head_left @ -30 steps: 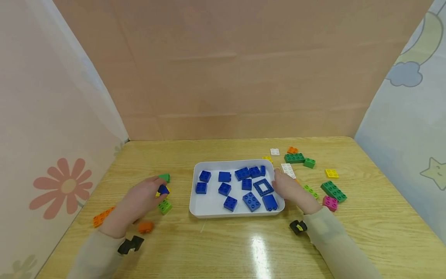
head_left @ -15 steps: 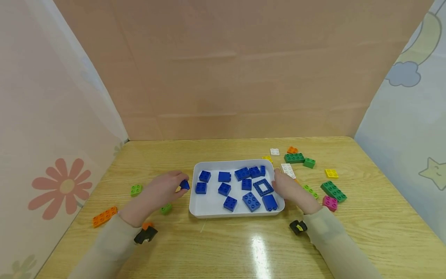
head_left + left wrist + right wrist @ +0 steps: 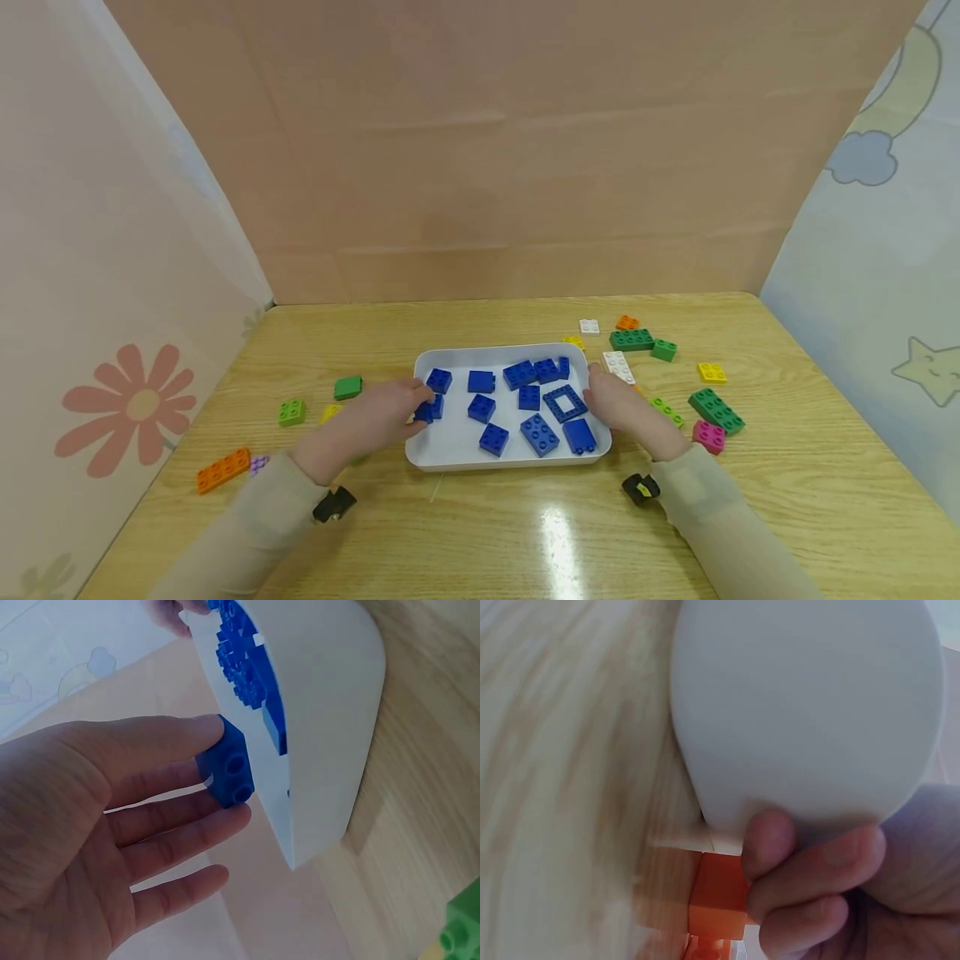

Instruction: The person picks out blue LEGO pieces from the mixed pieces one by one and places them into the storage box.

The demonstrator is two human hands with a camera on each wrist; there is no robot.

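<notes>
A white tray (image 3: 448, 447) on the table holds several blue toy bricks and a blue square frame (image 3: 564, 403). My left hand (image 3: 367, 422) is over the tray's left rim. In the left wrist view it pinches a small blue building brick (image 3: 229, 771) between thumb and fingers, studs showing, just outside the tray wall from that angle. At the tray's right end, my right hand (image 3: 624, 412) grips the rim. The right wrist view shows its fingers (image 3: 814, 862) curled against the outside of the wall; the thumb is hidden there.
Right of the tray lie a white brick (image 3: 618, 367), a long green brick (image 3: 716, 410), a pink brick (image 3: 708, 436) and several others. On the left are an orange brick (image 3: 223, 470), a lime brick (image 3: 292, 412) and a green brick (image 3: 348, 387). A paper-like screen stands behind.
My left hand has moved right with the blue building brick, from among the loose bricks on the left to the tray's left end. The right hand has stayed on the tray.
</notes>
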